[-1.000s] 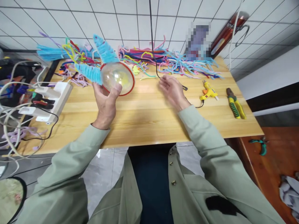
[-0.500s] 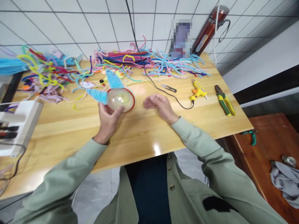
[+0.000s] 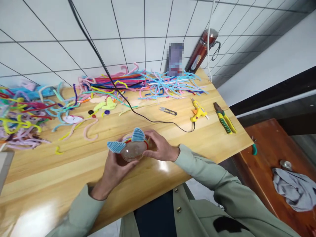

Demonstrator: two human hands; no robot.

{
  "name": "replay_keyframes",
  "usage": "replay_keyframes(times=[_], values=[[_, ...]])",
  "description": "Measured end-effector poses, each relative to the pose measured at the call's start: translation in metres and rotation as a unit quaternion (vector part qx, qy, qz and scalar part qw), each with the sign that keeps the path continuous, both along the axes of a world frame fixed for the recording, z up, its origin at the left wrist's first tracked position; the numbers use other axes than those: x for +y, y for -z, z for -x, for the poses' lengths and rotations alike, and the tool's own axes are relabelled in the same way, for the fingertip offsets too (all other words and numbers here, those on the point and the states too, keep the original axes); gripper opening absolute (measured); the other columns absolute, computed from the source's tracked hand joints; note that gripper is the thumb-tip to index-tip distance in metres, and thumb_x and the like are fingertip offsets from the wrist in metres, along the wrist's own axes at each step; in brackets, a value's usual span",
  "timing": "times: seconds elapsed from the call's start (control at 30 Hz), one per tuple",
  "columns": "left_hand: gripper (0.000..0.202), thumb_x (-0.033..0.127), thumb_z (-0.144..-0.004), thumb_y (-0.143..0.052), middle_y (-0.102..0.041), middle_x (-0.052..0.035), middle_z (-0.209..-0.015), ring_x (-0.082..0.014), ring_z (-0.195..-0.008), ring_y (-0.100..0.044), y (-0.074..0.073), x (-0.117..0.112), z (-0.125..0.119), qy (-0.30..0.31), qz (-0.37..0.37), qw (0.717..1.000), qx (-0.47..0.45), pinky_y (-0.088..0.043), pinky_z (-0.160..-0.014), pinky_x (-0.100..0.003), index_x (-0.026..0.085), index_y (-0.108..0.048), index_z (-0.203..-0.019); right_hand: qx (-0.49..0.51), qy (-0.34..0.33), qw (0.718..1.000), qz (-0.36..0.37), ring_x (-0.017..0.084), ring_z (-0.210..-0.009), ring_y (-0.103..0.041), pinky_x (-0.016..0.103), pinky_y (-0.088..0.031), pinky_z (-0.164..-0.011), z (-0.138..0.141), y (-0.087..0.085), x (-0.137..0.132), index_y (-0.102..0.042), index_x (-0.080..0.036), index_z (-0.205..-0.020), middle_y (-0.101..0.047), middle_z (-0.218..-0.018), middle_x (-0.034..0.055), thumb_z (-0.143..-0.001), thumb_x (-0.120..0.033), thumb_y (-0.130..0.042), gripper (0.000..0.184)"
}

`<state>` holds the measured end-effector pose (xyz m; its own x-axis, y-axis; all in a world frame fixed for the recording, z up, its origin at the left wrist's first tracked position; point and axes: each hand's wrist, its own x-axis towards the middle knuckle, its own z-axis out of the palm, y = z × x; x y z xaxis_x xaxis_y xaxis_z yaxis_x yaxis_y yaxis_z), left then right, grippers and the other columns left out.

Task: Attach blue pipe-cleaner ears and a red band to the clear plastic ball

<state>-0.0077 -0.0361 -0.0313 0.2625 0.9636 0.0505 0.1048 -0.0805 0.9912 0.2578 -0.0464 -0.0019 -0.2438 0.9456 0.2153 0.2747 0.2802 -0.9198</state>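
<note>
Between my two hands is a clear, rounded dome (image 3: 134, 151) with a red rim and two blue fuzzy, ear-like points (image 3: 138, 134) made of pipe cleaners. My left hand (image 3: 114, 171) wraps its lower left side, thumb along the near edge. On the right side my right hand (image 3: 159, 146) grips it, thumb in front and fingers behind. The far side and underside of the dome are hidden. Beyond it on the table lie a curved pink pipe cleaner (image 3: 90, 130) and a small white piece with a pink outline (image 3: 72, 119).
Piles of coloured pipe cleaners (image 3: 113, 82) line the wall. Thread snips (image 3: 168, 111), a yellow glue gun (image 3: 198, 112) and green-yellow pliers (image 3: 225, 119) lie to the right. The black cord (image 3: 158, 122) crosses the table. A red thermos (image 3: 201, 52) stands at the back; a white box edge (image 3: 6, 166) is at left.
My right hand, apart from the dome before, now grips its right side. The dome has come nearer the table's front edge and turned, its ears tipped differently. The camera view has shifted.
</note>
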Motion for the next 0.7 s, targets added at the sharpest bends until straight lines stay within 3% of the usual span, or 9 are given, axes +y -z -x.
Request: replay_keyframes(times=[0.1, 0.2, 0.33, 0.43, 0.5, 0.57, 0.63, 0.7], values=[[0.116, 0.053, -0.060, -0.111, -0.061, -0.0172, -0.165, -0.0468, -0.152, -0.065, 0.004, 0.005, 0.002, -0.015, -0.006, 1.000, -0.008, -0.057, -0.126, -0.069, 0.039, -0.053, -0.160, -0.013, -0.003, 1.000, -0.017, 0.034, -0.128, -0.068, 0.054, -0.059, -0.109, 0.002, 0.003, 0.002, -0.061, -0.029, -0.151, -0.070, -0.146, 0.0170, -0.096, -0.080, -0.075, 0.077], [0.128, 0.062, -0.053, -0.112, -0.056, -0.0173, -0.171, -0.0452, -0.161, -0.057, 0.005, 0.014, 0.005, 0.002, -0.029, 0.999, -0.037, -0.049, -0.133, -0.066, 0.040, -0.048, -0.162, -0.022, 0.002, 1.000, -0.020, 0.032, -0.122, -0.069, 0.049, -0.061, -0.100, 0.002, 0.005, 0.006, -0.062, -0.028, -0.149, -0.070, -0.144, 0.0157, -0.095, -0.082, -0.074, 0.077], [0.104, 0.086, -0.070, -0.092, -0.063, -0.0139, -0.165, -0.0358, -0.154, -0.063, 0.001, 0.035, 0.006, -0.032, -0.076, 0.992, -0.094, -0.054, -0.127, -0.051, 0.037, -0.056, -0.154, -0.022, 0.029, 0.999, -0.032, 0.030, -0.115, -0.069, 0.045, -0.060, -0.092, 0.003, 0.006, 0.014, -0.066, -0.020, -0.142, -0.070, -0.131, 0.0159, -0.092, -0.092, -0.067, 0.088], [0.084, 0.091, -0.081, -0.075, -0.072, -0.0120, -0.146, -0.0266, -0.129, -0.075, -0.008, 0.053, 0.008, -0.148, -0.105, 0.973, -0.142, -0.062, -0.107, -0.040, 0.034, -0.060, -0.141, -0.017, 0.045, 0.998, -0.042, 0.030, -0.118, -0.068, 0.043, -0.059, -0.093, 0.005, 0.006, 0.019, -0.068, -0.022, -0.138, -0.069, -0.132, 0.0148, -0.090, -0.096, -0.065, 0.088], [0.066, 0.081, -0.092, -0.065, -0.074, -0.0111, -0.136, -0.0226, -0.114, -0.076, -0.015, 0.062, 0.010, -0.203, -0.122, 0.960, -0.149, -0.062, -0.095, -0.036, 0.030, -0.059, -0.134, -0.005, 0.057, 0.997, -0.046, 0.030, -0.119, -0.068, 0.043, -0.058, -0.095, 0.007, 0.006, 0.020, -0.068, -0.023, -0.137, -0.069, -0.136, 0.0149, -0.091, -0.095, -0.064, 0.086], [0.042, 0.055, -0.094, -0.066, -0.075, -0.0063, -0.114, -0.0183, -0.095, -0.074, -0.023, 0.069, 0.012, -0.252, -0.117, 0.952, -0.126, -0.060, -0.087, -0.032, 0.026, -0.058, -0.123, 0.013, 0.078, 0.996, -0.042, 0.029, -0.117, -0.069, 0.043, -0.057, -0.099, 0.008, 0.005, 0.019, -0.067, -0.023, -0.136, -0.069, -0.137, 0.0150, -0.093, -0.092, -0.063, 0.083], [0.022, 0.034, -0.090, -0.060, -0.064, 0.0003, -0.088, -0.0142, -0.072, -0.063, -0.028, 0.073, 0.016, -0.288, -0.104, 0.947, -0.094, -0.054, -0.076, -0.029, 0.022, -0.059, -0.109, 0.031, 0.108, 0.993, -0.034, 0.027, -0.116, -0.069, 0.043, -0.057, -0.101, 0.008, 0.004, 0.017, -0.067, -0.022, -0.134, -0.071, -0.137, 0.0148, -0.094, -0.090, -0.063, 0.079], [0.012, 0.024, -0.086, -0.053, -0.052, 0.0037, -0.076, -0.0125, -0.060, -0.048, -0.032, 0.076, 0.020, -0.309, -0.097, 0.943, -0.077, -0.044, -0.064, -0.027, 0.021, -0.057, -0.097, 0.050, 0.132, 0.990, -0.024, 0.026, -0.118, -0.069, 0.042, -0.055, -0.105, 0.008, 0.001, 0.016, -0.069, -0.022, -0.130, -0.072, -0.138, 0.0146, -0.093, -0.087, -0.065, 0.074]])
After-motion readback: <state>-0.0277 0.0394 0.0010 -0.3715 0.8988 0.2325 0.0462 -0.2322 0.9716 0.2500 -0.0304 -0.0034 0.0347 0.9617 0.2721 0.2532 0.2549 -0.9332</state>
